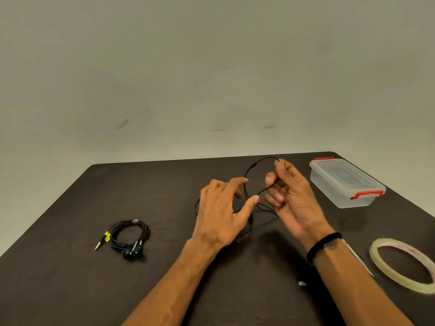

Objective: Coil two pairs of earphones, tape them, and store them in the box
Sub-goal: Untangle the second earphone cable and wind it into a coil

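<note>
One cable [255, 170] loop spans hands: right hand [289, 196] pinches far end, left hand [223, 208] fingers spread, hooking slack near-left.

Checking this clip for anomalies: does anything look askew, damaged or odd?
Nothing stands out. One coiled pair of earphones lies on the table, the box is closed, and the tape roll lies flat.

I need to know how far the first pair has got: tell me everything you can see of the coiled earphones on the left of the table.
The coiled earphones are black, their thin cable wound into a flat round bundle lying on the dark table, left of both hands and touched by neither. The two buds lie together at the near edge, the metal jack with a yellow tag sticks out to the left, and a small pale band, probably tape, crosses the far side.
</note>
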Tool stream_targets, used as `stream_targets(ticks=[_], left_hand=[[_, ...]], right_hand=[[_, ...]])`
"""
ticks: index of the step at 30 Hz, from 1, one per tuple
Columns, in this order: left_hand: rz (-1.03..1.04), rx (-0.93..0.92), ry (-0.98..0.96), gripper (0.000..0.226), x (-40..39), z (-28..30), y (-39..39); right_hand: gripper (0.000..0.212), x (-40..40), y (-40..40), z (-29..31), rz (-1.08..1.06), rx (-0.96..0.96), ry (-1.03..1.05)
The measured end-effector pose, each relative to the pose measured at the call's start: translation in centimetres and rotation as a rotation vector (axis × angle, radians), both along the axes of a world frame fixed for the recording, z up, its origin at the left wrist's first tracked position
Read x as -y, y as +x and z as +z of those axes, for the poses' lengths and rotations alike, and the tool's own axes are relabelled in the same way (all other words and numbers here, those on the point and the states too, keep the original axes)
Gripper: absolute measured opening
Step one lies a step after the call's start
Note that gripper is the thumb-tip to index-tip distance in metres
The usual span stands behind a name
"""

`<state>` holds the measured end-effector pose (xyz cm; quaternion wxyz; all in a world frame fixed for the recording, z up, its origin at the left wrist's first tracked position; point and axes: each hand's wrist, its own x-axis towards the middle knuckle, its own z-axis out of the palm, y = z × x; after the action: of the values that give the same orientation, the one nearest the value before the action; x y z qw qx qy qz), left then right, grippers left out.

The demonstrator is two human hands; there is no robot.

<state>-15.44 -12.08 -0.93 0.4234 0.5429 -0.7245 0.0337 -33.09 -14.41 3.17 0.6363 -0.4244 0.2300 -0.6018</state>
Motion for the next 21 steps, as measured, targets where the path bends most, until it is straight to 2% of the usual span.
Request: stream_targets(ticks=[2,4,6,7,10,13,16,18,19,21], left_hand=[[0.157,0.002,0.028,0.057,0.3,0.3,0.3],[0.253,-0.192,0.115,0.058,0.5,0.7,0.7],[0.310,-0.469,0.136,0.048,0.6,1.0,1.8],[0.351,-0.490,0.159,0.043,0.8,1.0,2.7],[0.471,-0.240,0.348,0.032,1.0,0.8,5.5],[0.502,-0.101,0.385,0.028,1.2,0.8,6.4],[0.532,0.043,0.356,0.019,1.4,0.7,5.9],[0.528,0.105,0.348,0.022,1.6,0.3,5.8],[0.490,0.050,0.319,0.022,1.6,0.4,5.8],[0.333,-0.226,0.191,0.017,1.1,1.2,5.8]], right_hand=[[0.010,0.1,-0.5,0.1,0.042,0.047,0.004],[0.007,0.3,-0.7,-0.1,0.026,0.055,0.003],[0.012,0.5,-0.7,-0.4,-0.120,0.052,0.054],[0.019,0.6,-0.9,-0.6,-0.261,0.009,0.085],[0.037,0.8,-1.4,-1.1,-0.705,-0.353,0.084],[0.060,0.8,-1.2,-2.0,-0.763,-0.953,0.011],[0.061,0.2,0.4,-2.7,-0.801,-1.377,-0.009],[0.053,-0.3,1.1,-2.6,-0.809,-1.442,-0.080],[0.047,-0.4,1.2,-2.5,-0.801,-1.411,-0.143],[0.038,-0.6,1.6,-2.3,-0.804,-1.303,-0.317]])
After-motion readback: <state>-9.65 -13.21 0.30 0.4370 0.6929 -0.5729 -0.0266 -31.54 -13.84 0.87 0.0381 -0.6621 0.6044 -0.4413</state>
